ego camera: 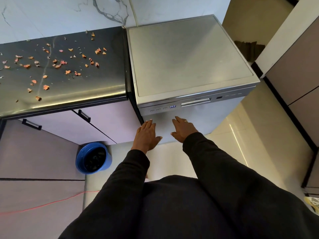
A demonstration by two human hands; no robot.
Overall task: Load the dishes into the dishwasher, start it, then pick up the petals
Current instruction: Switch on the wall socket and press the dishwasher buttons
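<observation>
Both hands rest flat against the closed front of the dishwasher point(189, 57), left hand point(146, 135) just beside right hand point(183, 129), fingers point(149, 124) straight, close together, gripping nothing. Orange petals point(57, 63) lie scattered over the dark bench point(103, 80) at left.

- I see the dishwasher point(186, 56), a silver freestanding box with a flat, bare top. Its door is closed. It stands just right of the dark tabletop point(103, 78), side against it.
- On its front strip I read a small blue display point(172, 106), lit, with a handle recess beside it.
- I see the petals point(46, 87), dry orange-pink scraps, lying loose across the tabletop's left and middle, a few near its back edge.
</observation>
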